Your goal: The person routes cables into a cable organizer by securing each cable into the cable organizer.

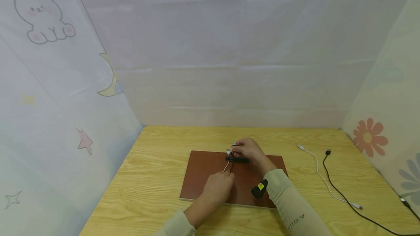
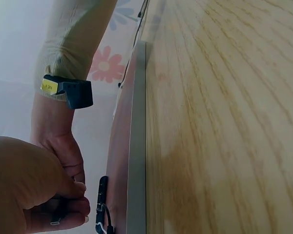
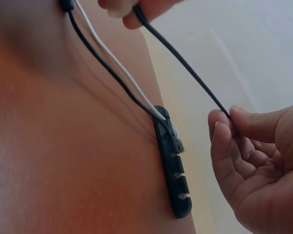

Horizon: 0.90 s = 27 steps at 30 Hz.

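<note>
Both hands hold one short black cable [image 3: 185,63], drawn taut between them above a brown board [image 1: 203,170]. My left hand [image 1: 219,185] grips its near end; in the left wrist view a small connector [image 2: 55,222] shows among those fingers. My right hand [image 1: 249,150] pinches the far end between thumb and fingers, near the board's back edge. Under the cable, a black cable organizer [image 3: 175,190] with slots lies along that edge. A white cable [image 3: 107,49] and another black cable [image 3: 95,52] sit in its upper slots; the lower slots hold nothing.
Right of the board, a white cable [image 1: 317,166] and a longer black cable [image 1: 334,185] lie on the wooden table [image 1: 147,166]. Another cable end [image 1: 405,203] is at the table's right edge. Printed cloth walls [image 1: 229,65] stand behind and at both sides.
</note>
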Available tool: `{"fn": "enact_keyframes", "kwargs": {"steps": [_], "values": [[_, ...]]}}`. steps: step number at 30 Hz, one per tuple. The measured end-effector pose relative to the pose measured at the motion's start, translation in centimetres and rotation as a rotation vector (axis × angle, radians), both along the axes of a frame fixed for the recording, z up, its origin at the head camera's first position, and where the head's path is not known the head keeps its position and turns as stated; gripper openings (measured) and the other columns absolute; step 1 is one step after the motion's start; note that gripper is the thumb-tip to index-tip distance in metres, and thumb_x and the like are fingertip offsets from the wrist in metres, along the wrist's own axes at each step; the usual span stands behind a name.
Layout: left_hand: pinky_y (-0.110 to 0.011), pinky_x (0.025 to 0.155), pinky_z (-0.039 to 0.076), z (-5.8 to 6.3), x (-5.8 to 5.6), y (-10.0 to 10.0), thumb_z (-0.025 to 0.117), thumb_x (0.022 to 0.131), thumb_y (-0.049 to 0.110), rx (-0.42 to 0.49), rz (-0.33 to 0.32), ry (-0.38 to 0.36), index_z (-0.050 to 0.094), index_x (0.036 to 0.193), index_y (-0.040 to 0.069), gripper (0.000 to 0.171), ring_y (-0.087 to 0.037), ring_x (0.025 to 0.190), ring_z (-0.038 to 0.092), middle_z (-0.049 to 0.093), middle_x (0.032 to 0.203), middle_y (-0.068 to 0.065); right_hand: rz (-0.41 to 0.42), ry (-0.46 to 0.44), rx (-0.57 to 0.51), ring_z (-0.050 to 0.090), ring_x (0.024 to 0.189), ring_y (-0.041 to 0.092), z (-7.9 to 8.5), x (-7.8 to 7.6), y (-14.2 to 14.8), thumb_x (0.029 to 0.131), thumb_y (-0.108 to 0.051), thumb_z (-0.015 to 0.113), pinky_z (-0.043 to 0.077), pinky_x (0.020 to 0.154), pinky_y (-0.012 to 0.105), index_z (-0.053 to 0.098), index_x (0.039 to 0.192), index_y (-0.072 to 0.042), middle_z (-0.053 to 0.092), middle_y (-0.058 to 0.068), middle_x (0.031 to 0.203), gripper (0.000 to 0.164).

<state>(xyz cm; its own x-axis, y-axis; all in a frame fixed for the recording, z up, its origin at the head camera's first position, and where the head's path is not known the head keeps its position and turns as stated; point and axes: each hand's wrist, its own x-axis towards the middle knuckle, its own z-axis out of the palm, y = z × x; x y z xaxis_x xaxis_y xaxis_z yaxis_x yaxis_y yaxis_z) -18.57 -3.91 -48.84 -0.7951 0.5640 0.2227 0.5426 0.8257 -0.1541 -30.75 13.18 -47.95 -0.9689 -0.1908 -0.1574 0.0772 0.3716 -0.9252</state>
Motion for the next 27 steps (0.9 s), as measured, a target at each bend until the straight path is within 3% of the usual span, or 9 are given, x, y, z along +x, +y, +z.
{"fn": "enact_keyframes", "kwargs": {"steps": [7, 15, 23, 27], "values": [[-0.023, 0.05, 0.049, -0.7, 0.1, 0.2, 0.078, 0.086, 0.011, 0.023, -0.043, 0.004, 0.072, 0.089, 0.015, 0.008, -0.009, 0.071, 0.065, 0.068, 0.081, 0.004, -0.01, 0.011, 0.045, 0.069, 0.076, 0.014, -0.5, -0.3, 0.2, 0.098, -0.008, 0.066, 0.059, 0.071, 0.03, 0.07, 0.107, 0.006, 0.072, 0.011, 0.089, 0.017], [-0.024, 0.051, 0.05, -1.2, 0.5, 0.6, 0.074, 0.089, 0.011, -0.016, -0.057, 0.033, 0.071, 0.088, 0.016, 0.006, -0.009, 0.074, 0.066, 0.068, 0.082, 0.005, -0.008, 0.012, 0.089, 0.07, 0.075, 0.017, -0.7, -0.3, 0.4, 0.097, -0.008, 0.068, 0.059, 0.071, 0.032, 0.072, 0.097, 0.001, 0.072, 0.01, 0.086, 0.01], [-0.024, 0.052, 0.05, -1.6, 0.5, 0.8, 0.071, 0.09, 0.013, -0.052, -0.064, 0.032, 0.072, 0.089, 0.017, 0.004, -0.008, 0.074, 0.064, 0.069, 0.083, 0.005, -0.013, -0.003, 0.157, 0.07, 0.075, 0.014, -1.4, -0.5, 0.5, 0.096, -0.01, 0.069, 0.058, 0.07, 0.031, 0.068, 0.112, 0.002, 0.073, 0.012, 0.097, 0.02], [-0.024, 0.051, 0.05, -1.7, 0.6, 0.7, 0.071, 0.09, 0.014, -0.062, -0.067, 0.048, 0.072, 0.086, 0.019, 0.006, -0.007, 0.072, 0.062, 0.068, 0.082, 0.007, 0.02, 0.049, 0.222, 0.069, 0.074, 0.014, -1.7, -0.7, 0.5, 0.097, -0.011, 0.067, 0.056, 0.068, 0.031, 0.066, 0.093, -0.001, 0.071, 0.01, 0.092, 0.011]]}}
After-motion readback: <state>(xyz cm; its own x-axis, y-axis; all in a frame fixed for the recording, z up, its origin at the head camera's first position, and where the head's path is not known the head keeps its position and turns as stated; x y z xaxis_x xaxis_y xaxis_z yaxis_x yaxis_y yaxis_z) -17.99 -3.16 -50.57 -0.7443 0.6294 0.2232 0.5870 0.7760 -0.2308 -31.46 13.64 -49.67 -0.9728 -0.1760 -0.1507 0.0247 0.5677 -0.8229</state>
